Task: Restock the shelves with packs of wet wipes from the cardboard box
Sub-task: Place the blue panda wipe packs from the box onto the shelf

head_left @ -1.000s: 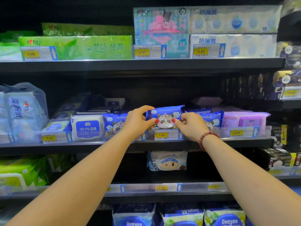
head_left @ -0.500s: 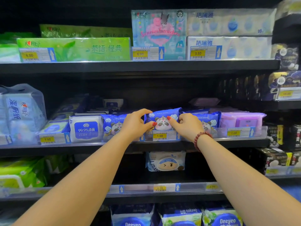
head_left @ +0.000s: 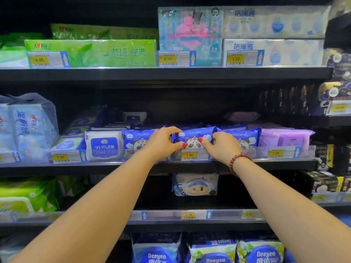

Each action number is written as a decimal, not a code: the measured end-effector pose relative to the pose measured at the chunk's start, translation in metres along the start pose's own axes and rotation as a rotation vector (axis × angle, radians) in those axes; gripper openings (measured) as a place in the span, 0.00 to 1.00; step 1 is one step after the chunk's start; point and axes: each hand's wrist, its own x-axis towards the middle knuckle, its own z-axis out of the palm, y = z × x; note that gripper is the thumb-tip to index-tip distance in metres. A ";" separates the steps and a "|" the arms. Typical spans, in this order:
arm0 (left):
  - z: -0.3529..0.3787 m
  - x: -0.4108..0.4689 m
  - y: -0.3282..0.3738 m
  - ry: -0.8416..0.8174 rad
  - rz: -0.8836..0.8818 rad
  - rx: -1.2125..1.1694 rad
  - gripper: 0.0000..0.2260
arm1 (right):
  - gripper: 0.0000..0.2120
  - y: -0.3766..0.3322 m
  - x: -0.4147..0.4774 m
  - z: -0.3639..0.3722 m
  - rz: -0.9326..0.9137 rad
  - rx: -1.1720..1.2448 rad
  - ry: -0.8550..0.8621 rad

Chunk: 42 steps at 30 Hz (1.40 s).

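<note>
Reaching fwd w/ both arms extended: left hand [head_left: 163, 143] pinches left end of blue panda wipes pack [head_left: 195, 134], right hand [head_left: 223, 147] grips right end, fingers curled. Pack stands upright at middle shelf [head_left: 95, 168] front, behind 1.00 price tag [head_left: 189, 155]

We are in a shop, at the tissue and wipes section: dark shelves [head_left: 171, 74] run in tiers, each fronted by a clear rail [head_left: 308, 151] carrying yellow price tags [head_left: 189, 155], with packaged tissue packs [head_left: 91, 53] and wet wipes [head_left: 195, 136] facing outward in rows.
</note>
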 end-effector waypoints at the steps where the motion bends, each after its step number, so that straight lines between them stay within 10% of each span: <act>1: 0.001 -0.001 -0.001 0.019 -0.001 0.013 0.22 | 0.16 0.000 -0.003 0.002 0.005 0.098 0.040; 4: 0.005 -0.003 -0.004 0.075 0.023 0.034 0.23 | 0.35 -0.001 -0.008 0.000 -0.082 0.283 0.064; 11: 0.008 -0.003 -0.007 0.115 0.040 -0.003 0.24 | 0.21 0.003 -0.002 -0.003 -0.149 0.172 -0.021; 34: -0.023 -0.101 0.007 0.080 0.133 0.276 0.25 | 0.22 0.004 -0.095 -0.017 -0.438 -0.112 0.160; 42: 0.011 -0.217 -0.028 -0.054 0.191 0.473 0.26 | 0.24 0.025 -0.193 0.038 -0.499 -0.189 -0.030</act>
